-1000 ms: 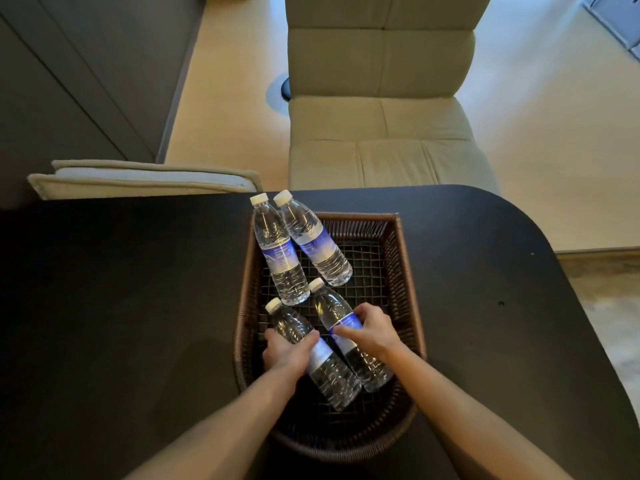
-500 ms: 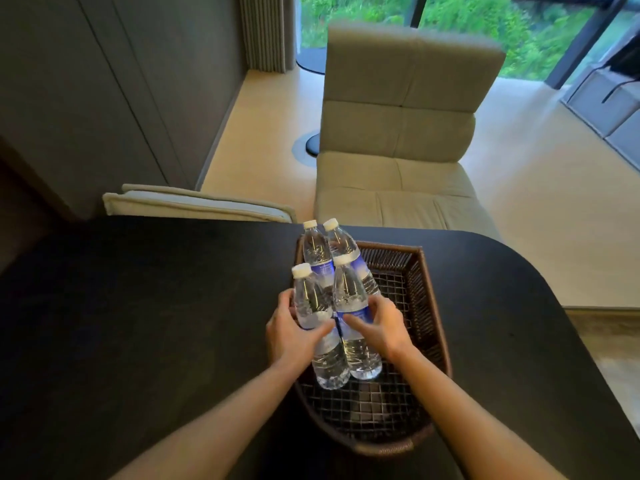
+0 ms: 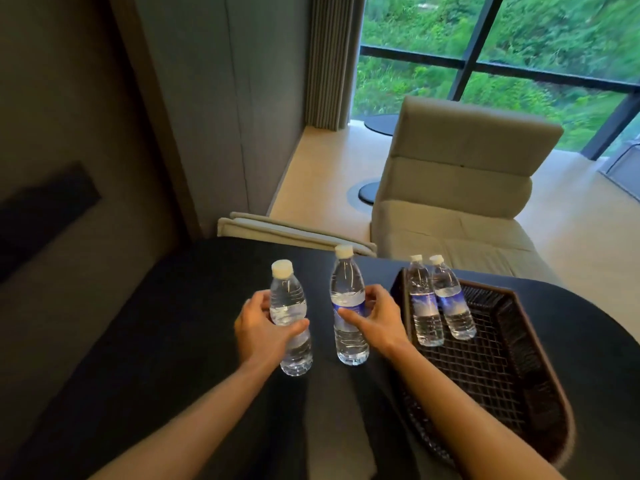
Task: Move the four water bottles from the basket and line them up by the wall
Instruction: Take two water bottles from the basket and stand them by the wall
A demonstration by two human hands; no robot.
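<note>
Fingers (image 3: 372, 301) grip bottles (image 3: 348, 306) left of basket (image 3: 512, 375).

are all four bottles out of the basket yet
No, two bottles stand in the basket, and each hand holds one outside it.

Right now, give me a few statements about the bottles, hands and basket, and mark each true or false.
1. Each hand holds one bottle: the left hand a left bottle, the right hand a right bottle. True.
2. The basket is empty. False: two bottles stand in it.
3. All caps are on. True.
4. The held bottles lie flat on the table. False: they are upright.
</note>
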